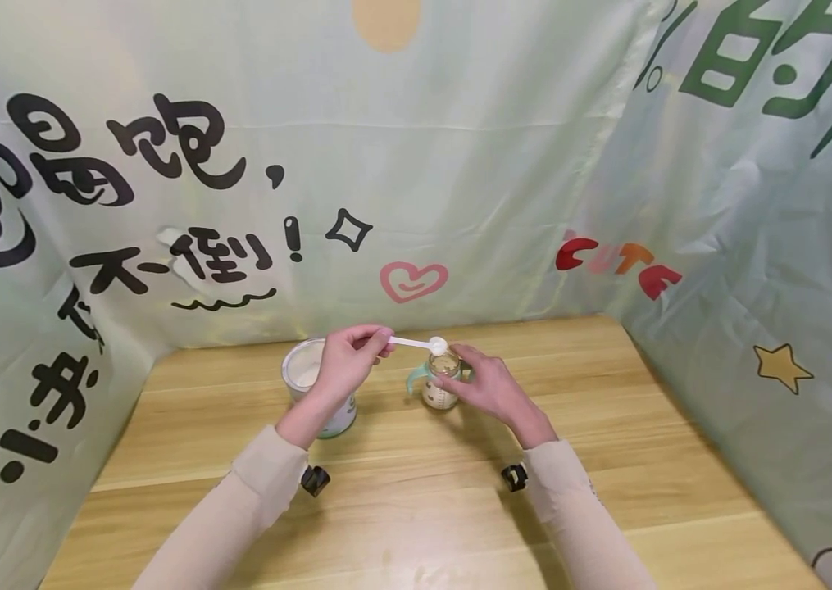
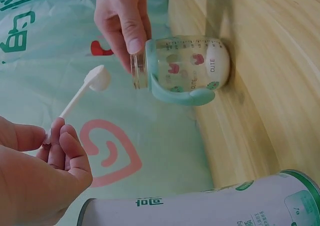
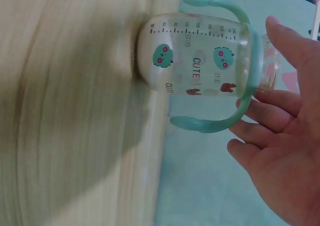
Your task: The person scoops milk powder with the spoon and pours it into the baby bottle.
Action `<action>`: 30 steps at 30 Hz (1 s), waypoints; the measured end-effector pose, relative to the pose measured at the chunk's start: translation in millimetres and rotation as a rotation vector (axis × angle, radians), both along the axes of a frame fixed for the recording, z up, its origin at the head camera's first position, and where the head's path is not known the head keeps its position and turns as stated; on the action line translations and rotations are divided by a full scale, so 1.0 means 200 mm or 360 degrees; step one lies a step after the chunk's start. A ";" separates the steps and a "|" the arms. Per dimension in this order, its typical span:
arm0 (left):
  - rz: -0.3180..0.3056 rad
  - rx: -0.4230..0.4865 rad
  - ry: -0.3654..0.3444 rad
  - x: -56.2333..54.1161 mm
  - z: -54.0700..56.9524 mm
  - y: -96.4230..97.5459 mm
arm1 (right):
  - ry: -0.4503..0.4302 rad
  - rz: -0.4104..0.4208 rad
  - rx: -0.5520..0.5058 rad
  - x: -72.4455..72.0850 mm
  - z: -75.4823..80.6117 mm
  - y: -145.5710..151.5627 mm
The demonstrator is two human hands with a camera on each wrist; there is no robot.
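Note:
My left hand (image 1: 347,360) pinches the handle of a white scoop (image 1: 412,342) between thumb and fingers. White powder is heaped in its bowl (image 2: 100,78), which is above the mouth of a clear baby bottle (image 1: 440,398). The bottle (image 3: 200,58) stands upright and lidless on the table, with a mint-green collar, two side handles and printed measuring marks. Something whitish lies in its base. With thumb and fingers around the bottle's neck, my right hand (image 1: 493,387) steadies it from the right. Below my left wrist stands an open white-and-green milk powder can (image 1: 338,419).
Everything stands on a light wooden table (image 1: 401,508). Pale green fabric (image 1: 489,188) printed with dark lettering, a pink heart (image 1: 414,282) and a star (image 1: 783,367) hangs close behind the table and along its sides. Small black devices (image 1: 315,480) sit at both wrists.

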State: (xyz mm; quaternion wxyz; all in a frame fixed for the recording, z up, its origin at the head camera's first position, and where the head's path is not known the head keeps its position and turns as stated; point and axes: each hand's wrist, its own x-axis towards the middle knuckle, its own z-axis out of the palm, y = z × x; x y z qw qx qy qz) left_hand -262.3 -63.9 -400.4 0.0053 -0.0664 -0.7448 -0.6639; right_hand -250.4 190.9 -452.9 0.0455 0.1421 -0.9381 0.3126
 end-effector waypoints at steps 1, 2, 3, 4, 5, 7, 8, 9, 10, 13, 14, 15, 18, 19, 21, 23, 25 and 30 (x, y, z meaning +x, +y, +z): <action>0.0001 -0.0006 0.0002 0.00 0.00 0.00 | 0.0006 0.0001 -0.0006 0.00 0.00 0.00; 0.0003 -0.0009 0.0006 0.00 0.00 0.00 | 0.0011 0.0003 -0.0012 0.00 0.00 0.00; 0.0003 -0.0012 0.0009 0.00 0.00 0.00 | 0.0010 0.0002 -0.0021 0.00 -0.01 0.00; 0.0005 -0.0012 0.0014 0.00 0.00 0.01 | 0.0012 0.0002 -0.0025 0.00 -0.01 0.00; 0.0006 -0.0014 0.0019 0.00 0.00 0.01 | 0.0014 0.0003 -0.0027 0.00 -0.01 0.00; 0.0008 -0.0013 0.0024 0.00 0.00 0.01 | 0.0012 0.0003 -0.0025 0.00 -0.02 0.00; 0.0008 -0.0014 0.0026 0.00 0.00 0.01 | 0.0009 0.0004 -0.0023 0.00 -0.02 0.00; 0.0005 -0.0019 0.0029 0.00 0.00 0.01 | 0.0008 0.0003 -0.0021 0.00 -0.02 0.00; 0.0004 -0.0022 0.0030 0.00 0.00 0.02 | 0.0006 0.0003 -0.0021 0.00 -0.03 0.00; 0.0001 -0.0032 0.0032 0.00 -0.01 0.02 | 0.0005 0.0004 -0.0022 -0.01 -0.03 0.00; 0.0002 -0.0039 0.0033 0.00 -0.01 0.02 | 0.0007 0.0003 -0.0026 -0.01 -0.03 0.00; 0.0002 -0.0046 0.0033 0.00 -0.01 0.02 | 0.0008 0.0004 -0.0029 -0.01 -0.04 0.00; 0.0004 -0.0064 0.0022 0.00 -0.01 0.02 | 0.0006 0.0006 -0.0033 -0.01 -0.04 0.00; 0.0004 -0.0073 0.0020 0.00 -0.02 0.02 | 0.0004 0.0007 -0.0035 -0.01 -0.04 0.00; -0.0005 -0.0088 0.0020 0.00 -0.02 0.02 | -0.0003 0.0007 -0.0038 -0.01 -0.04 0.00; -0.0018 -0.0103 0.0032 0.00 -0.02 0.02 | -0.0006 0.0008 -0.0040 -0.01 -0.04 0.00; -0.0039 -0.0118 0.0055 0.00 -0.03 0.02 | -0.0007 0.0007 -0.0042 -0.01 -0.04 0.00; -0.0087 -0.0157 0.0110 0.01 -0.04 0.02 | -0.0020 0.0004 -0.0040 -0.01 -0.04 0.00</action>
